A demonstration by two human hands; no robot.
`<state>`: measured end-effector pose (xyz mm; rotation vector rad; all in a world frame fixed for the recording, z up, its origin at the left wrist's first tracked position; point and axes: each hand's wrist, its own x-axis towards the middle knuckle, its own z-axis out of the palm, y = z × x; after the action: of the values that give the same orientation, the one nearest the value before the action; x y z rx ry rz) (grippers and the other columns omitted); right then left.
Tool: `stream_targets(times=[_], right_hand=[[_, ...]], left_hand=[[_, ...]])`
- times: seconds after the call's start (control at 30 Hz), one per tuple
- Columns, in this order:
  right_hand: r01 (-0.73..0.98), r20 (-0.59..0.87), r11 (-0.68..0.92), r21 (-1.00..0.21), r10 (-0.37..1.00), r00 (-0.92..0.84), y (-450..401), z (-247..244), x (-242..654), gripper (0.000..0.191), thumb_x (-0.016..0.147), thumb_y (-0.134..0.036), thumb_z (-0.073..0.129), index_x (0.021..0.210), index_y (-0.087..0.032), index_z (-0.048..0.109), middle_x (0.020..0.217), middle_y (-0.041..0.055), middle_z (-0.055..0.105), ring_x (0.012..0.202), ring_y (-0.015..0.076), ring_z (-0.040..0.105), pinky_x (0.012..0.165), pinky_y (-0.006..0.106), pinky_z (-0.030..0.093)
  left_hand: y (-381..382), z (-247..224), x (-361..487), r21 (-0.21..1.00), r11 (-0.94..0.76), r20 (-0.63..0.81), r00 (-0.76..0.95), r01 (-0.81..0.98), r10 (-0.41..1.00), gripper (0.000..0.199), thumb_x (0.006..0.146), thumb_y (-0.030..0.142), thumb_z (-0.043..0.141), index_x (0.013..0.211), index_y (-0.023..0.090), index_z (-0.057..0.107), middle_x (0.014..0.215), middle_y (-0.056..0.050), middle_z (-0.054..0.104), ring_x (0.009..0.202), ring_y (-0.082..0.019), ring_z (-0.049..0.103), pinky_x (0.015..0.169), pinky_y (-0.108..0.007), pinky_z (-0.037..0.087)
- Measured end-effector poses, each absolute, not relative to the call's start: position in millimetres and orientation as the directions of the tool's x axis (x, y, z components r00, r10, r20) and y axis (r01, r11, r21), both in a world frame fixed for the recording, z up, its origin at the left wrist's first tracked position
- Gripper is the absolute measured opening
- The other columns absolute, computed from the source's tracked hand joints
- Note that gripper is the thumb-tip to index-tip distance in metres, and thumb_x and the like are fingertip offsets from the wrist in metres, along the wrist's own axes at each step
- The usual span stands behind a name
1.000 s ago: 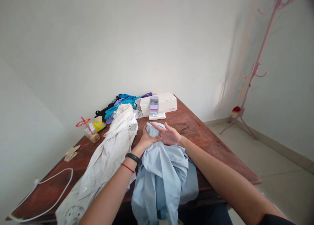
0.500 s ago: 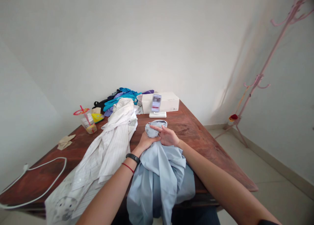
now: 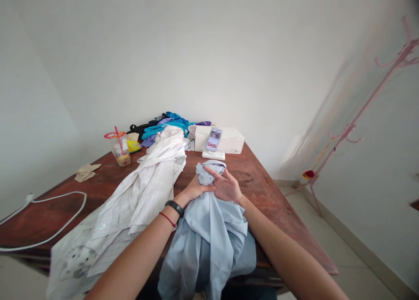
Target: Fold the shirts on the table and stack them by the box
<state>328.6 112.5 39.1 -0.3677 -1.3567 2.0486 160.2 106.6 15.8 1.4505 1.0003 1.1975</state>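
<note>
A light blue shirt [image 3: 209, 243] is bunched in front of me, its gathered upper end over the table and its lower folds hanging past the front edge. My left hand [image 3: 195, 189] is wrapped round the cloth just below that upper end, the thumb lying across the front. Palm up and fingers spread, my right hand [image 3: 228, 187] lies against the right side of the gathered part, with fingertips touching the cloth near the top. To the left stretches a white striped shirt [image 3: 152, 186], loosely laid out along the table.
A white box [image 3: 234, 139] and a small stand with a screen [image 3: 213, 155] are at the back of the wooden table [image 3: 255, 178]. Piled clothes [image 3: 166, 127], a plastic cup [image 3: 121, 154], and a white cable [image 3: 81, 208] lie leftward. A pink coat rack [image 3: 363, 117] stands right.
My right hand's fingers have spread wider and its palm has turned up more. My left hand keeps its hold on the light blue shirt. The camera view has shifted slightly.
</note>
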Motion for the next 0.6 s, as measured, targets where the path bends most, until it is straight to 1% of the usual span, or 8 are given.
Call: stream_targets(times=[0.17,0.27,0.47,0.6], right_hand=[[-0.362,0.112,-0.251,-0.898,0.665,-0.738,115.5,33.0,326.1,0.072,0.091,-0.067,0.031,0.151,-0.027,0.043,0.145,0.0079,0.058,0.136,0.0289,0.052,0.114,0.048,0.037],[-0.383,0.123,-0.264,-0.885,0.661,-0.74,115.8,31.5,325.1,0.068,0.092,-0.062,0.036,0.149,-0.027,0.045,0.145,0.0071,0.059,0.136,0.0292,0.052,0.115,0.048,0.036],[-0.389,0.098,-0.306,-0.869,0.663,-0.742,113.2,34.2,325.7,0.062,0.093,-0.058,0.038,0.146,-0.027,0.049,0.142,0.0067,0.061,0.135,0.0288,0.054,0.116,0.048,0.036],[-0.415,0.102,-0.317,-0.852,0.679,-0.727,113.1,34.4,324.7,0.058,0.093,-0.055,0.041,0.14,-0.025,0.054,0.141,0.0072,0.063,0.135,0.0285,0.054,0.117,0.048,0.034]], left_hand=[[110.5,7.1,161.1,0.977,-0.215,0.213,0.095,0.009,0.972,0.096,0.056,0.022,0.093,0.143,0.017,0.052,0.142,-0.017,0.058,0.138,-0.033,0.049,0.118,-0.05,0.031],[112.0,3.5,161.7,0.977,-0.215,0.213,0.078,0.006,0.974,0.102,0.055,0.022,0.094,0.146,0.017,0.048,0.143,-0.018,0.057,0.139,-0.033,0.048,0.119,-0.05,0.029],[108.6,5.2,163.1,0.977,-0.213,0.212,0.07,0.018,0.975,0.104,0.053,0.021,0.094,0.145,0.015,0.046,0.143,-0.02,0.055,0.14,-0.035,0.045,0.118,-0.051,0.029],[100.4,11.0,167.1,0.967,-0.254,0.254,-0.012,0.025,0.967,0.097,0.059,0.015,0.089,0.145,0.02,0.045,0.149,-0.015,0.05,0.145,-0.031,0.039,0.119,-0.044,0.03]])
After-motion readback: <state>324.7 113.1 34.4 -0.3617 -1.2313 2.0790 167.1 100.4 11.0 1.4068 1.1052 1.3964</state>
